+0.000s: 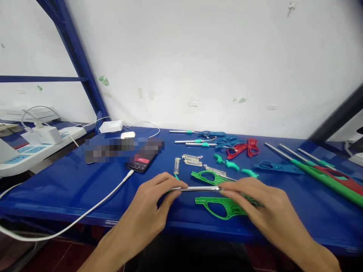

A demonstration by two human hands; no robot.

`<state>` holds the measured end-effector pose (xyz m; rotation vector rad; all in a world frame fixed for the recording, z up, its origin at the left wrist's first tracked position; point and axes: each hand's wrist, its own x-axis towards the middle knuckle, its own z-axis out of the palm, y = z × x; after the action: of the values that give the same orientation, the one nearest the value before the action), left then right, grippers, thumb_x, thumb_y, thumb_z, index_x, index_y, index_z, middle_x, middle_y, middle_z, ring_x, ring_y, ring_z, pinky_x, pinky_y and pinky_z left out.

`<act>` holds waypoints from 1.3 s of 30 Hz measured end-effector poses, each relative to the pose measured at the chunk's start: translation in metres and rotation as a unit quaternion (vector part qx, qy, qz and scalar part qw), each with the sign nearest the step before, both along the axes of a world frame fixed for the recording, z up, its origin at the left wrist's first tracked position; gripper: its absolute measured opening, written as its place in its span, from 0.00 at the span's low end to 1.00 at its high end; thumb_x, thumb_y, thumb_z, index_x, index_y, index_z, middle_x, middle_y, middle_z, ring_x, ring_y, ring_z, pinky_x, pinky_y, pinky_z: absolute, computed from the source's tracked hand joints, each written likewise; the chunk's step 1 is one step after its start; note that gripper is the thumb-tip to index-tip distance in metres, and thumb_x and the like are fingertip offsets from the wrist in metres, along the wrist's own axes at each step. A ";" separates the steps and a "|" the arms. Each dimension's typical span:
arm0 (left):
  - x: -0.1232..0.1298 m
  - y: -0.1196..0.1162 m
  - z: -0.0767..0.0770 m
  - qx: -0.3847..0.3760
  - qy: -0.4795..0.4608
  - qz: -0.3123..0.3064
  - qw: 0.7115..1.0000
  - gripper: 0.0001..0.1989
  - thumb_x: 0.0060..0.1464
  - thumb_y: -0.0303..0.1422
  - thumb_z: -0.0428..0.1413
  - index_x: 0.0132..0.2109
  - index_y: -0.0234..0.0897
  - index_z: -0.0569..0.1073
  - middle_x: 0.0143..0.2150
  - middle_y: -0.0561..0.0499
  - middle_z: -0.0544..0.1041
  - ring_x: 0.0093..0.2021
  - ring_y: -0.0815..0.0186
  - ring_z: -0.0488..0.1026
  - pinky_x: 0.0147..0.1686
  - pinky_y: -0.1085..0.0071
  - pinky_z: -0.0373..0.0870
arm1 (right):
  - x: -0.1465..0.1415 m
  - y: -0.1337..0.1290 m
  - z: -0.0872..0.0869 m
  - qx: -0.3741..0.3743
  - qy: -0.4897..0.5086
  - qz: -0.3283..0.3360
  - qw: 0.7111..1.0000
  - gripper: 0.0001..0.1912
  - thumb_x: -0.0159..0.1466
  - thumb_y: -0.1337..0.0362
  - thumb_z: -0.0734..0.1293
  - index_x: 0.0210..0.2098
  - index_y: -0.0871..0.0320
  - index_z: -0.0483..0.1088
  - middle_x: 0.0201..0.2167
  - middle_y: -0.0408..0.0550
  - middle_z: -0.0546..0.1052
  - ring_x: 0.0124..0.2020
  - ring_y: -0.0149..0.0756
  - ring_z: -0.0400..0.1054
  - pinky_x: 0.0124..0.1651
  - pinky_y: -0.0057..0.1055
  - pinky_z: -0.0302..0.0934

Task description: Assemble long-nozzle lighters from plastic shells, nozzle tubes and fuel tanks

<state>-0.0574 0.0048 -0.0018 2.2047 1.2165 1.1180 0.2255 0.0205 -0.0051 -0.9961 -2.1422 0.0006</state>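
A thin silver metal tube is held level above the blue table by both hands. My left hand pinches its left end between thumb and fingers. The right end sits in the pinch of my right hand. Just beyond the tube lies a green handle half; another green handle half lies on the near side, partly hidden by my right hand. Clear lighter-fluid tanks and small teal pieces rest behind. A bit of teal shows by my left fingertips.
Blue handle parts with metal rods and red handle halves lie at the back. Green and red lighters are at the right. A phone with a white cable lies left, beyond it a white box.
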 end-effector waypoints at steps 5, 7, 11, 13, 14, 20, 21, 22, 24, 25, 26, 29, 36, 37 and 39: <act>0.002 0.001 -0.002 -0.014 -0.003 -0.007 1.000 0.12 0.71 0.28 0.53 0.51 0.45 0.80 0.45 0.53 0.81 0.43 0.66 0.79 0.45 0.72 0.74 | -0.002 -0.005 0.006 0.036 -0.017 0.016 0.999 0.10 0.72 0.67 0.67 0.48 0.50 0.80 0.41 0.40 0.86 0.38 0.34 0.80 0.42 0.31 0.73; 0.002 0.001 -0.003 -0.012 -0.004 -0.009 1.000 0.12 0.71 0.28 0.53 0.51 0.45 0.80 0.45 0.53 0.81 0.43 0.66 0.79 0.45 0.72 0.74 | -0.001 -0.006 0.008 0.036 -0.022 0.016 0.999 0.11 0.72 0.68 0.66 0.48 0.50 0.80 0.41 0.40 0.86 0.39 0.34 0.79 0.41 0.31 0.73; 0.003 -0.001 -0.003 0.003 -0.001 -0.005 1.000 0.12 0.71 0.27 0.53 0.51 0.45 0.80 0.45 0.53 0.81 0.44 0.66 0.79 0.45 0.74 0.74 | 0.002 -0.009 0.008 0.037 -0.031 0.010 0.999 0.12 0.73 0.69 0.65 0.50 0.52 0.78 0.42 0.40 0.85 0.40 0.33 0.79 0.43 0.30 0.72; 0.003 -0.001 -0.004 0.014 0.001 -0.002 1.000 0.12 0.70 0.27 0.54 0.51 0.46 0.80 0.46 0.53 0.81 0.44 0.66 0.79 0.45 0.74 0.74 | 0.003 -0.010 0.008 0.035 -0.032 0.001 0.999 0.11 0.73 0.69 0.65 0.49 0.51 0.78 0.42 0.40 0.85 0.41 0.34 0.79 0.44 0.31 0.72; 0.003 -0.001 -0.004 0.019 0.003 -0.002 1.000 0.12 0.70 0.27 0.54 0.51 0.46 0.80 0.46 0.54 0.81 0.45 0.66 0.79 0.45 0.74 0.74 | 0.003 -0.011 0.008 0.032 -0.030 -0.003 0.999 0.11 0.73 0.68 0.65 0.49 0.51 0.78 0.42 0.40 0.85 0.41 0.34 0.79 0.45 0.31 0.72; 0.005 0.000 -0.006 0.047 0.017 -0.001 0.999 0.13 0.70 0.25 0.54 0.52 0.47 0.79 0.47 0.54 0.80 0.45 0.68 0.79 0.46 0.75 0.74 | 0.002 -0.013 0.011 -0.010 -0.014 -0.019 1.000 0.08 0.73 0.66 0.66 0.45 0.49 0.77 0.39 0.38 0.84 0.39 0.33 0.79 0.46 0.29 0.71; 0.006 0.000 -0.007 0.051 0.017 -0.001 0.999 0.13 0.70 0.25 0.54 0.52 0.47 0.80 0.47 0.53 0.79 0.45 0.67 0.79 0.46 0.75 0.74 | 0.002 -0.013 0.011 -0.019 -0.012 -0.019 1.000 0.08 0.73 0.66 0.66 0.45 0.48 0.77 0.39 0.38 0.84 0.39 0.33 0.79 0.46 0.30 0.71; 0.006 0.000 -0.007 0.055 0.016 -0.001 0.998 0.13 0.70 0.25 0.54 0.52 0.47 0.80 0.47 0.53 0.79 0.45 0.67 0.79 0.46 0.75 0.74 | 0.001 -0.013 0.012 -0.026 -0.010 -0.020 0.999 0.08 0.73 0.66 0.66 0.45 0.48 0.77 0.39 0.38 0.84 0.38 0.33 0.79 0.46 0.30 0.71; 0.007 -0.001 -0.008 0.060 0.018 -0.001 0.998 0.13 0.70 0.25 0.54 0.53 0.46 0.80 0.48 0.52 0.79 0.45 0.66 0.79 0.46 0.74 0.75 | 0.000 -0.014 0.012 -0.035 -0.007 -0.022 0.999 0.08 0.73 0.65 0.65 0.44 0.48 0.77 0.38 0.38 0.83 0.37 0.33 0.78 0.46 0.30 0.72; 0.007 -0.002 -0.008 0.062 0.021 0.001 0.998 0.13 0.70 0.25 0.54 0.53 0.46 0.79 0.48 0.52 0.79 0.46 0.66 0.79 0.46 0.74 0.75 | -0.001 -0.014 0.012 -0.037 -0.006 -0.024 0.999 0.08 0.73 0.65 0.66 0.44 0.48 0.77 0.37 0.38 0.83 0.37 0.33 0.78 0.46 0.30 0.72; 0.006 -0.002 -0.008 0.064 0.025 0.002 0.998 0.14 0.70 0.25 0.54 0.53 0.46 0.79 0.48 0.52 0.79 0.46 0.66 0.79 0.46 0.74 0.75 | -0.001 -0.015 0.012 -0.037 -0.006 -0.025 0.999 0.08 0.73 0.64 0.66 0.44 0.48 0.77 0.37 0.38 0.83 0.37 0.33 0.78 0.45 0.29 0.72; 0.006 -0.002 -0.010 0.072 0.034 0.003 0.997 0.14 0.70 0.25 0.54 0.53 0.46 0.79 0.48 0.51 0.79 0.46 0.66 0.79 0.47 0.74 0.75 | -0.002 -0.017 0.012 -0.023 -0.013 -0.030 0.999 0.08 0.73 0.64 0.66 0.45 0.48 0.78 0.38 0.39 0.83 0.38 0.34 0.79 0.45 0.31 0.72; 0.008 -0.002 -0.012 0.095 0.019 0.009 0.995 0.14 0.69 0.24 0.54 0.53 0.44 0.80 0.46 0.50 0.79 0.43 0.66 0.79 0.45 0.74 0.75 | 0.001 -0.023 0.004 0.023 -0.096 -0.018 0.995 0.14 0.74 0.68 0.64 0.56 0.52 0.74 0.46 0.47 0.82 0.44 0.40 0.77 0.52 0.40 0.68; 0.008 -0.002 -0.011 0.095 0.015 0.009 0.995 0.14 0.69 0.23 0.54 0.52 0.44 0.81 0.46 0.50 0.79 0.43 0.67 0.79 0.45 0.74 0.75 | 0.003 -0.023 0.002 0.024 -0.114 -0.021 0.993 0.16 0.74 0.69 0.63 0.59 0.52 0.72 0.47 0.47 0.81 0.44 0.40 0.76 0.53 0.42 0.67; 0.008 -0.002 -0.010 0.093 0.010 0.009 0.996 0.14 0.69 0.23 0.54 0.53 0.43 0.81 0.46 0.50 0.79 0.43 0.67 0.79 0.44 0.75 0.75 | 0.005 -0.023 -0.001 0.027 -0.145 -0.027 0.989 0.21 0.73 0.73 0.62 0.63 0.52 0.69 0.47 0.48 0.80 0.45 0.41 0.74 0.54 0.43 0.65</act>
<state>-0.0496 0.0026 -0.0122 2.3495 1.1867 1.2647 0.2310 -0.0028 -0.0061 -1.0768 -2.3610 -0.2406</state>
